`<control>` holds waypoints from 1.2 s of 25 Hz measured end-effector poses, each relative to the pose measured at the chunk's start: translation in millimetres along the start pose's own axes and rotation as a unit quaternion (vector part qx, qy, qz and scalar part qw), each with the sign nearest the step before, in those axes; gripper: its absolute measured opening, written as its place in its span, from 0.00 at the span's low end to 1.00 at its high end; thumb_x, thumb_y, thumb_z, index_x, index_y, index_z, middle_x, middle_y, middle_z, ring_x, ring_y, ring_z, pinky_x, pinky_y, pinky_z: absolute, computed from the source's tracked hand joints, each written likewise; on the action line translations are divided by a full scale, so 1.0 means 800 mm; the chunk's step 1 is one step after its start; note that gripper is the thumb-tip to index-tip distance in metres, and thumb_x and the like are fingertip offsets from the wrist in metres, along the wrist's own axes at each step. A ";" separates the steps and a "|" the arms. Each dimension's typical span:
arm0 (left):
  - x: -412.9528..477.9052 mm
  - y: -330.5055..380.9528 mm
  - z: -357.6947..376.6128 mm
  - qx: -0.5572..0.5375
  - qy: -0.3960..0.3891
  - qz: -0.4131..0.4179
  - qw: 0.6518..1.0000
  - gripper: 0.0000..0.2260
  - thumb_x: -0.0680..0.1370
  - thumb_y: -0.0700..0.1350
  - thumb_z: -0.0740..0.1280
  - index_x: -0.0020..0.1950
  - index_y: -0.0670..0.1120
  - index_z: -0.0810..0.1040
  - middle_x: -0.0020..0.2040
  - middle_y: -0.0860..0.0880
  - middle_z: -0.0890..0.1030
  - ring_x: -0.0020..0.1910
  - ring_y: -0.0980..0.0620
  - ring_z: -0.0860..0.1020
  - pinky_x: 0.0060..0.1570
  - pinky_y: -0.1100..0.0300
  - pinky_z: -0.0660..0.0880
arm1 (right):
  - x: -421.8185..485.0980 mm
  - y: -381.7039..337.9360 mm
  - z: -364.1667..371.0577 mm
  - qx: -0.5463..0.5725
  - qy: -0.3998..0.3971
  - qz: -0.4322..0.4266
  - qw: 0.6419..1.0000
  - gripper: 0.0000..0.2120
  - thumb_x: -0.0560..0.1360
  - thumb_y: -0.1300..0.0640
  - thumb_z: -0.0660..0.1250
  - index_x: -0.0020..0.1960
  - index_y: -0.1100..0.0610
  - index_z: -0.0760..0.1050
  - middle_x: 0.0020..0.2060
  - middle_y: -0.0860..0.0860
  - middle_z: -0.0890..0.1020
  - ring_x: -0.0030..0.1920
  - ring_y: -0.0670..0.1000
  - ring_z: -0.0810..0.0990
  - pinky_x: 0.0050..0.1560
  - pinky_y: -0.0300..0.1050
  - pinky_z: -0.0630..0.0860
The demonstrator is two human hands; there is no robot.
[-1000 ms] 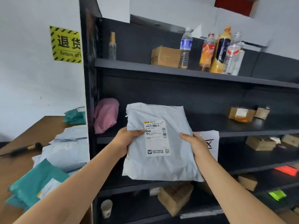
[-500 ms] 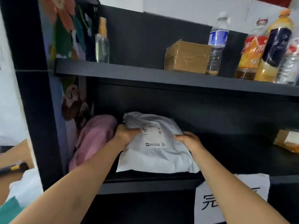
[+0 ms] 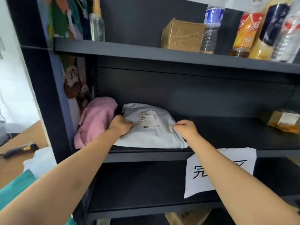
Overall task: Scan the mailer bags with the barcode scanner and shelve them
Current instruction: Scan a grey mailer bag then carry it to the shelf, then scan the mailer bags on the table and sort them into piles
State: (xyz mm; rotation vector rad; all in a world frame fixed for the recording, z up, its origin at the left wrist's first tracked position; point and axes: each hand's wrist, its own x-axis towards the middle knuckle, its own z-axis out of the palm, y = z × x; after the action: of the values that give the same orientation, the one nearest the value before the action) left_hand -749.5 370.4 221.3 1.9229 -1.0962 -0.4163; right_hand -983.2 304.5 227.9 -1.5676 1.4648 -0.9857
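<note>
- Where a white wall (image 3: 14, 95) meets its left side, a dark metal shelf unit (image 3: 146, 155) fills the view, and a wooden table (image 3: 24, 140) stands beside it at the lower left.
- On the top shelf stand a taped cardboard box (image 3: 181, 35), a water bottle (image 3: 211, 30) and several drink bottles (image 3: 246, 33).
- On the middle shelf a pink bag (image 3: 95, 120) leans against the left side panel, and a small box (image 3: 282, 121) lies well to the right.
- A paper sign (image 3: 240, 161) hangs from the middle shelf's front edge, partly hidden by the right forearm.
- On the table lie a teal bag (image 3: 16, 184), a white bag (image 3: 40, 159) and a black and yellow device (image 3: 19, 150), too blurred to make out.
- The grey mailer bag (image 3: 151, 137) lies flat on the middle shelf, just beside the pink bag, crumpled, with its white label (image 3: 148, 119) facing up.
- The left hand (image 3: 121, 125) grips its left edge with curled fingers; the right hand (image 3: 186, 129) pinches its right edge, fingers drawn together.
</note>
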 end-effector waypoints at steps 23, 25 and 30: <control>-0.418 -0.322 -0.548 0.189 0.148 0.008 0.971 0.12 0.75 0.40 0.63 0.57 0.46 0.77 0.49 0.44 0.81 0.46 0.43 0.79 0.45 0.56 0.74 | -0.584 -0.202 0.369 -0.174 -0.296 -0.371 0.863 0.10 0.73 0.59 0.67 0.54 0.54 0.78 0.37 0.44 0.77 0.40 0.46 0.75 0.42 0.39 0.72; -0.425 -0.370 -0.636 0.207 0.143 0.000 0.968 0.11 0.75 0.40 0.62 0.56 0.46 0.77 0.47 0.44 0.81 0.45 0.43 0.78 0.45 0.55 0.76 | -0.632 -0.243 0.453 -0.164 -0.311 -0.382 0.855 0.11 0.74 0.58 0.66 0.56 0.54 0.77 0.39 0.45 0.78 0.42 0.47 0.76 0.42 0.40 0.72; -0.437 -0.490 -0.838 0.285 0.136 -0.039 0.948 0.14 0.74 0.40 0.61 0.57 0.48 0.77 0.51 0.45 0.81 0.48 0.44 0.79 0.48 0.53 0.77 | -0.727 -0.352 0.632 -0.191 -0.345 -0.425 0.815 0.13 0.75 0.57 0.65 0.59 0.57 0.77 0.47 0.51 0.81 0.48 0.51 0.77 0.46 0.42 0.72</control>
State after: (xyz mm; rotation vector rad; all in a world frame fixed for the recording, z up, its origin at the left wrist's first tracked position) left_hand -309.6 1098.8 246.8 2.4432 -1.0258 0.1509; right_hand -432.2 912.1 253.8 -2.6179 0.4113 -0.4269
